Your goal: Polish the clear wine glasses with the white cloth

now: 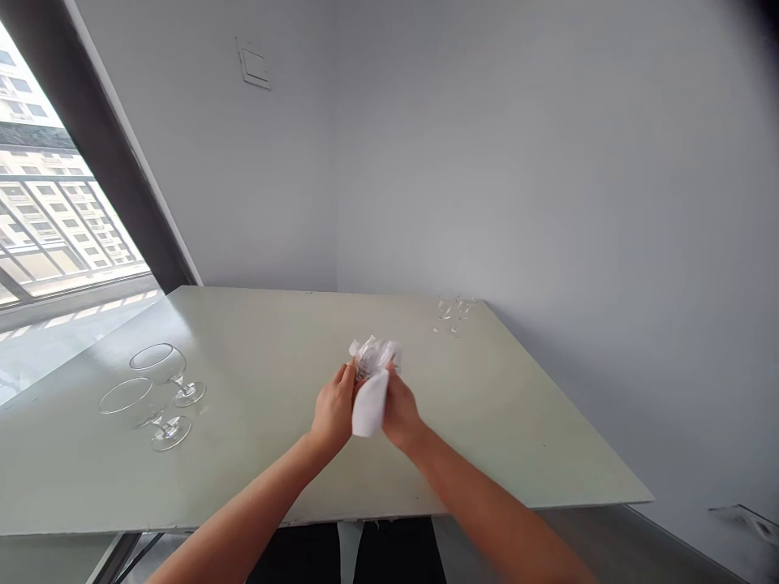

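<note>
White sheet [370,405] in hands [334,408], upright goblets [148,415] at left

Grey walls [548,162] meet behind a glossy table [273,324], bright window [49,186] at left.

Left hand [334,408] and right hand [402,411] bare; forearms [256,507] bare, tapering to wrists [312,448]. Legwear [400,556] black, plain, partly visible at bottom centre.
</note>
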{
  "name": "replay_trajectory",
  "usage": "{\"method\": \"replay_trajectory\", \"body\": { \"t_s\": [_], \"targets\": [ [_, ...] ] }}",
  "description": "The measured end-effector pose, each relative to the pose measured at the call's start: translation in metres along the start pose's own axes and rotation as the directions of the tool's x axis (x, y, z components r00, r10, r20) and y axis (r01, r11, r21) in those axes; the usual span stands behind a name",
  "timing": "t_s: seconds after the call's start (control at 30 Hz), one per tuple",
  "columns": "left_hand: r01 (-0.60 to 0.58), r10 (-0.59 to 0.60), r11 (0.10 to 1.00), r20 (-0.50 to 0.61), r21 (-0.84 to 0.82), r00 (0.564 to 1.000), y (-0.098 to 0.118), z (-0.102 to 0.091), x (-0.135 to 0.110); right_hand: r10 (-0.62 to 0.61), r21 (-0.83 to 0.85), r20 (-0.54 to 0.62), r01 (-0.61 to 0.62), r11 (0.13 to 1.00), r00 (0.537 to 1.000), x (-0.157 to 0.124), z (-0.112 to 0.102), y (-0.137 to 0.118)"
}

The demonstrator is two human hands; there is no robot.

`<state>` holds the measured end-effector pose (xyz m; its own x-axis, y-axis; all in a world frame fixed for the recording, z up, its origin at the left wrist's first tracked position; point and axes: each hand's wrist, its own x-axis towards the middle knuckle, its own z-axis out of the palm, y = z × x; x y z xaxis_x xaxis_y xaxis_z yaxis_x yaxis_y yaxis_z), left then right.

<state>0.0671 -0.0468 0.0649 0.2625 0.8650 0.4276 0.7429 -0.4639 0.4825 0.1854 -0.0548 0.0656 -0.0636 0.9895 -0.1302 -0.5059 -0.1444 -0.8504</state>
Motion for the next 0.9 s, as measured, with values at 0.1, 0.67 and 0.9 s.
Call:
{"method": "replay_trajectory", "body": {
  "t_s": [0.1, 0.67, 0.9],
  "targets": [
    [-0.058, 0.070, 0.995, -0.151, 0.087, 0.986, 0.009, 0.003, 0.002, -0.070, 0.005, 0.074, 0.070, 0.998, 0.995, -0.001, 0.012, 0.012],
    [0.560, -0.103, 0.288, 0.556, -0.777, 0.824, 0.001, -0.013, 0.022, 0.231, 0.040, 0.382, -0.266, 0.963, 0.895, 0.003, -0.023, 0.008],
    [0.497, -0.211, 0.331, 0.451, -0.802, 0.867, -0.002, -0.014, 0.026, 0.147, -0.004, 0.242, -0.150, 0.989, 0.959, 0.008, -0.039, 0.008]
  ]
}}
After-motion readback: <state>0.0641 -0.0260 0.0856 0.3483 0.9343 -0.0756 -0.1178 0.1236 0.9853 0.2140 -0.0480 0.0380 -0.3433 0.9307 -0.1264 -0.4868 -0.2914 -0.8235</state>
